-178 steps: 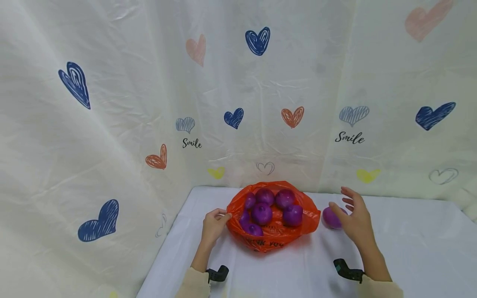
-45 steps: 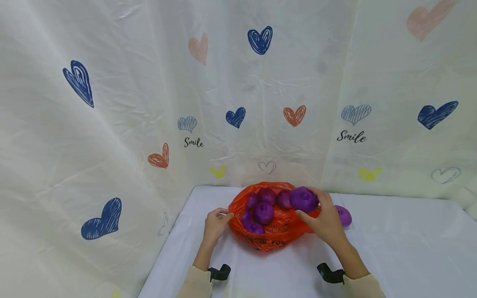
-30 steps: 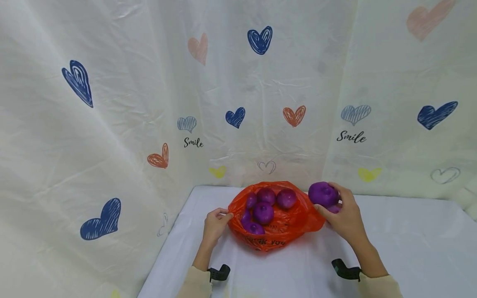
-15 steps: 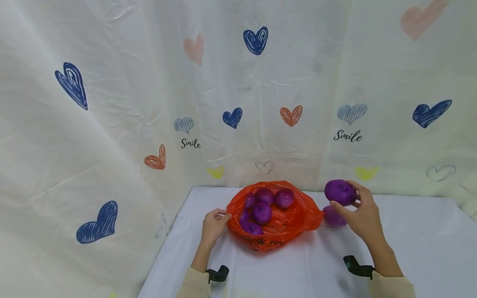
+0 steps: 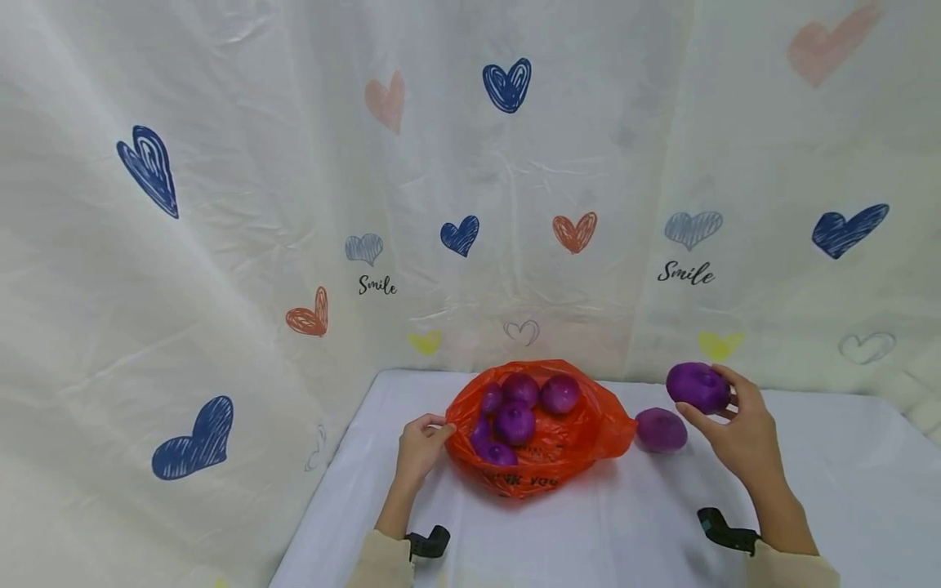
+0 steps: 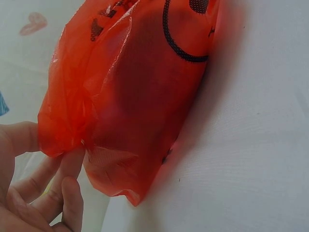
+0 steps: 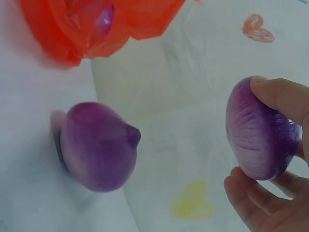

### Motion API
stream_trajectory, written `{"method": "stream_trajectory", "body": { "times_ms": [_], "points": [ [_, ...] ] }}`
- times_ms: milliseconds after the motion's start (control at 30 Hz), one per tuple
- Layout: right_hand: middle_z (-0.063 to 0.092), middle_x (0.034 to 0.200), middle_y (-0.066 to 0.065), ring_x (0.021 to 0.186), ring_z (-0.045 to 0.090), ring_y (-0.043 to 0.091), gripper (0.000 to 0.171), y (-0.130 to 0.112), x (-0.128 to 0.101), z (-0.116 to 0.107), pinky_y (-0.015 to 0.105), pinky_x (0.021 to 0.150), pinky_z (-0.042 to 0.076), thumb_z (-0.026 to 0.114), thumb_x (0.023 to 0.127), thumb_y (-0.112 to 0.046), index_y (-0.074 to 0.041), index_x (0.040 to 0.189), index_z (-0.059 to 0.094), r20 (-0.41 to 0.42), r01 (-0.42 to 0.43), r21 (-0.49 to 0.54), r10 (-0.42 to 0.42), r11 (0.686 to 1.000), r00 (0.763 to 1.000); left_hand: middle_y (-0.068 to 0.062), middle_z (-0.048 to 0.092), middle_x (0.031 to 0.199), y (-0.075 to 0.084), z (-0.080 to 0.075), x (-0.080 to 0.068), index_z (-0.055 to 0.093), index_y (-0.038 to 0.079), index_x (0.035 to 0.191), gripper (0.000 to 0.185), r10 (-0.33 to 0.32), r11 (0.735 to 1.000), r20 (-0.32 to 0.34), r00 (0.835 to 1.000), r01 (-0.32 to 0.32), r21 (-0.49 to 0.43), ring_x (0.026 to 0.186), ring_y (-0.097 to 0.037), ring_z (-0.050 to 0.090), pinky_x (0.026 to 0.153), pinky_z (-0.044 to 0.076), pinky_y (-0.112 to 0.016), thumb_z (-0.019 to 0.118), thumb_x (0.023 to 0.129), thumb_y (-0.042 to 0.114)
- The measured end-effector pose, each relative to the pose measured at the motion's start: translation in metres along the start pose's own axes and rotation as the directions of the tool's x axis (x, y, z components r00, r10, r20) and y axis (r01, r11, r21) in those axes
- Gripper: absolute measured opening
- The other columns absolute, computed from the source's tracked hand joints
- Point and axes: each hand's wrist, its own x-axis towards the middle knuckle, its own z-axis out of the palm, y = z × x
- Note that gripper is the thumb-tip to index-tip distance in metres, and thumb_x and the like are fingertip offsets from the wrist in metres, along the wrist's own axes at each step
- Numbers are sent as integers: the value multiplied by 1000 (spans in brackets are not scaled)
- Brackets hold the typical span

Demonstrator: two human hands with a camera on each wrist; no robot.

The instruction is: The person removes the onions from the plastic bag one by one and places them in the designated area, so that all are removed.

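right hand raised above table, fingers curled around purple onion, forearm angled up from lower right. second onion lies on table just left of those fingers. left hand low, fingers pinching rim of orange bag.

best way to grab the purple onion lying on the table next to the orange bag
Probably take the loose onion across its wide round middle, coming from above. It lies on the table with its pointed tip sideways, and the orange bag crowds one side, so the top is free.
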Motion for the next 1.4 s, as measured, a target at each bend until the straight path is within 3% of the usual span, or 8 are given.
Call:
{"method": "stream_trajectory", "body": {
  "times_ms": [667,867,1100,1400],
  "points": [
    [36,151,37,118,51,55,94,49,2,-7,8,61,36,76,91,-38,1,159,23,47,-152,-72,156,986,987,-4,70,75,-1,-1,0,73,7,103,20,-4,1000,-4,1000,4,19,64,-15,51,56,40,-26,72,93,25],
    [36,151,37,119,49,54,95,62,2,-4,33,72,46,75,92,-39,2,159,22,64,-170,-105,177,980,982,-5,70,75,-3,-1,0,72,7,103,21,2,1000,-4,1000,-2,19,63,-15,50,55,39,-26,72,93,25],
    [33,151,40,120,46,57,95,77,0,-1,57,81,48,73,94,-41,4,158,20,94,-193,-121,205,974,974,-6,71,76,-3,0,-1,72,7,103,21,2,1000,-8,1000,-2,21,65,-16,53,57,41,-27,72,93,25],
    [30,149,46,124,40,64,94,94,-1,2,72,96,39,71,94,-41,8,157,19,131,-224,-145,243,964,961,-5,70,76,-1,1,0,72,8,104,21,-14,1000,-3,1000,14,8,64,-15,52,56,40,-25,72,93,26]
  ]
}}
